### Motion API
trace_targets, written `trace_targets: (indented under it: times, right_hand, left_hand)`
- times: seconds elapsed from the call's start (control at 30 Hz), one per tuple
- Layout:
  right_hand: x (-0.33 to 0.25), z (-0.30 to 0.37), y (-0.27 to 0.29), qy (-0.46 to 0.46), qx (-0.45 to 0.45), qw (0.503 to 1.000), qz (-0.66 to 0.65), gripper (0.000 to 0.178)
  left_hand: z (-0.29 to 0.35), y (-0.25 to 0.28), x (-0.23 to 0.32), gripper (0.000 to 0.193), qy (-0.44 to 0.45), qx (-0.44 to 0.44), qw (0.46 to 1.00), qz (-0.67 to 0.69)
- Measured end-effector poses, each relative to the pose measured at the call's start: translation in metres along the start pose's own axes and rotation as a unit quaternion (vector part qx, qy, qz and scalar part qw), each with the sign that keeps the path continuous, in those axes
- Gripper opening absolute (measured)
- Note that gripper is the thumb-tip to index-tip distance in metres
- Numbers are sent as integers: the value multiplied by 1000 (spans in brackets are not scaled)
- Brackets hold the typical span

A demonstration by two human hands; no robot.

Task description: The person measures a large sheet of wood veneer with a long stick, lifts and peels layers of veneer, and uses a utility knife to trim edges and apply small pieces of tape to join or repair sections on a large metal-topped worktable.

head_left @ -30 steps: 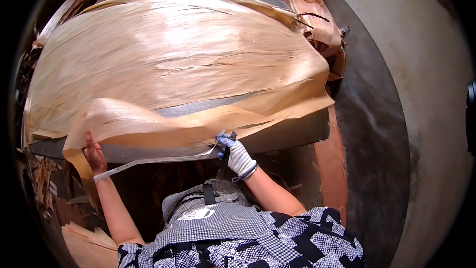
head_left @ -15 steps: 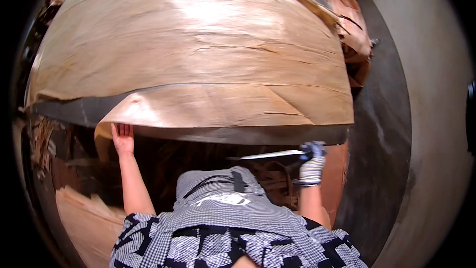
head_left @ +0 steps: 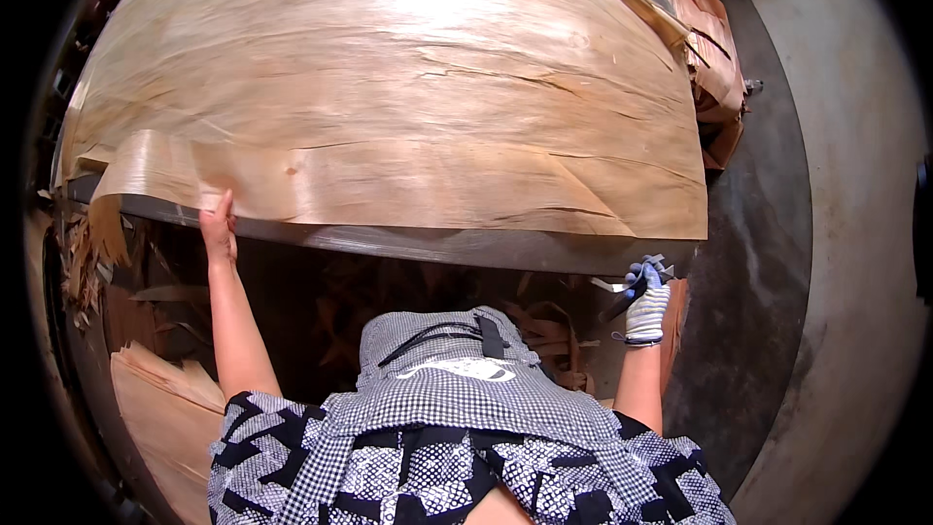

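A large thin wood veneer sheet lies spread over a grey metal table. My bare left hand grips the sheet's near edge at the left. Off the table's right end, my gloved right hand holds a dark-handled knife with a small pale veneer scrap by the fingers. The sheet's near edge ends in a straight line just short of the table's edge.
Veneer offcuts pile up at the lower left and under the table. More veneer hangs beyond the far right corner. A concrete floor runs along the right. My checked apron fills the bottom.
The narrow strip along the sheet's near edge has come away. My right hand with the knife moved right, off the table's end. My left hand shifted to the sheet's edge.
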State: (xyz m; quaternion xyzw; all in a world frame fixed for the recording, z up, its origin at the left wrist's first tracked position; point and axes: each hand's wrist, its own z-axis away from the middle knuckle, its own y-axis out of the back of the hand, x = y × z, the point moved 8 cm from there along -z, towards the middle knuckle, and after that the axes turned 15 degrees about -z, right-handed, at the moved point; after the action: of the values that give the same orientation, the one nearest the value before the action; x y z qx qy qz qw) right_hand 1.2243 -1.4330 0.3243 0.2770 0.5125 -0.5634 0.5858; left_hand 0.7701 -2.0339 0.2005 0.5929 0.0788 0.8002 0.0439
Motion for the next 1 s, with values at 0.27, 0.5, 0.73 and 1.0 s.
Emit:
trace_targets:
  times: [0.27, 0.5, 0.73, 1.0]
  right_hand:
    - [17, 0, -9, -75, -26, 994, 71, 20]
    - [29, 24, -78, -81, -130, 955, 253, 24]
    - [44, 24, -70, -114, -154, 959, 207, 9]
    - [13, -13, -6, -58, -72, 978, 187, 21]
  left_hand:
    - [-26, 29, -76, 36, 118, 104, 979, 129]
    - [67, -79, 41, 53, -169, 206, 850, -455]
    - [99, -197, -2, 67, -249, -70, 678, -688]
    - [106, -233, 29, 66, -317, -26, 705, -633]
